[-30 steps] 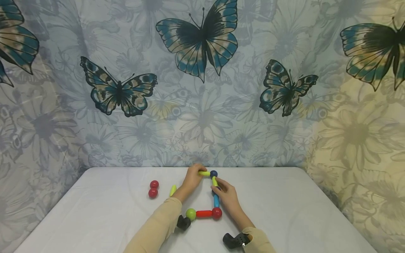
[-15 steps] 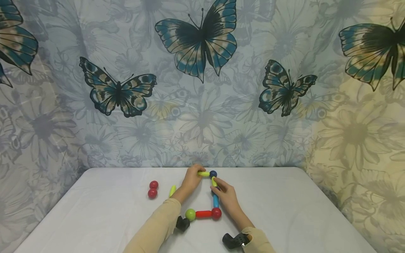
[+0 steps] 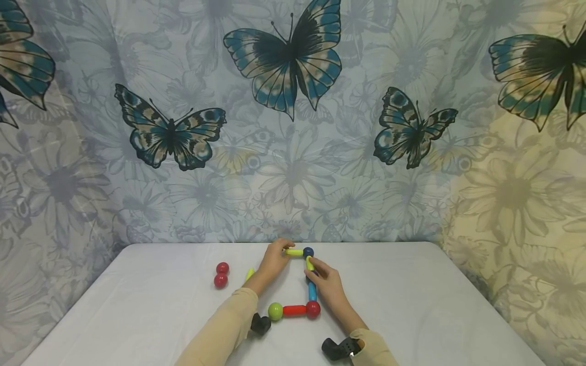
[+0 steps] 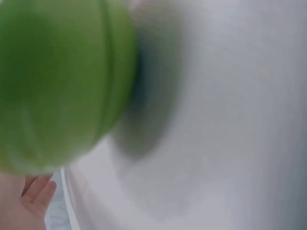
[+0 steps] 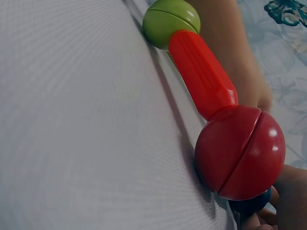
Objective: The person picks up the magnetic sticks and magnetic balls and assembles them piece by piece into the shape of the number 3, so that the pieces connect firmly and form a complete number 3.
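Head view: left hand edges back — finger hold unclear — leaving the yellow-green plastic rod seemingly joined; right hand pinches a matching rod.

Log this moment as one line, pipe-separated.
left hand: at left end of far yellow rod, grip unclear | right hand: fingers hold near yellow rod | red rod: between green ball and red ball
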{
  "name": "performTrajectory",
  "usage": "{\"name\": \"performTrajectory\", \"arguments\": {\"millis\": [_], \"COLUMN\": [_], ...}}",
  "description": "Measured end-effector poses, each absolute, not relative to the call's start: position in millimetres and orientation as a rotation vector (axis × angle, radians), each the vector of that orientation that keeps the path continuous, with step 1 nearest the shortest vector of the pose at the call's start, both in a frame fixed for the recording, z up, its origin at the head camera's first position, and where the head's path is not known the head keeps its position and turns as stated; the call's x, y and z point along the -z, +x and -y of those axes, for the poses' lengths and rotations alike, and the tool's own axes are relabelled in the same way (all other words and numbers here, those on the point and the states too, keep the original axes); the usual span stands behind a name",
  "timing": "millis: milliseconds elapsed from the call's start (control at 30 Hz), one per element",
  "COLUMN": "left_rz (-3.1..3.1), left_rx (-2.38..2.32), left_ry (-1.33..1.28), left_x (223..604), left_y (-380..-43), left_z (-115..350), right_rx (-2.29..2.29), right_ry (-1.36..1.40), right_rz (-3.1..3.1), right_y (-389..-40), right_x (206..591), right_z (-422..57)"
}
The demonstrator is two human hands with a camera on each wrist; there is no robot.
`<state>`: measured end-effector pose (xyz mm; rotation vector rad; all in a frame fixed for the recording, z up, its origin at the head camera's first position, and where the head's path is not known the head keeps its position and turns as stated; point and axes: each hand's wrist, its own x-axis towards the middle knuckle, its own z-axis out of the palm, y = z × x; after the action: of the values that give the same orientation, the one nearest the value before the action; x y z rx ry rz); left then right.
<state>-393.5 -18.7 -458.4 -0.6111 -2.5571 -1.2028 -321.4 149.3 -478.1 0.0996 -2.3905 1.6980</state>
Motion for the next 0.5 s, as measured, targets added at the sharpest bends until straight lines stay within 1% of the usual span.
{"name": "performTrajectory", "arguments": {"millis": [300,500], "left_rz": [2.516,2.536], "left_rx": [1.317,1.370], "left_ry": [-0.685,-0.627], "left_x": [463.3,457.0], "left_y": [-393.3,-388.5], "left_z": [37.5,50.4], "right_rx": [-1.717,-1.712], "right_ry": [0.083,0.083], "right_rz": [2.384,2.379], "right_y": [-322.2,-322.6], "right_x": [478.7,479.1], "right_z": [-148.7,-148.9]}}
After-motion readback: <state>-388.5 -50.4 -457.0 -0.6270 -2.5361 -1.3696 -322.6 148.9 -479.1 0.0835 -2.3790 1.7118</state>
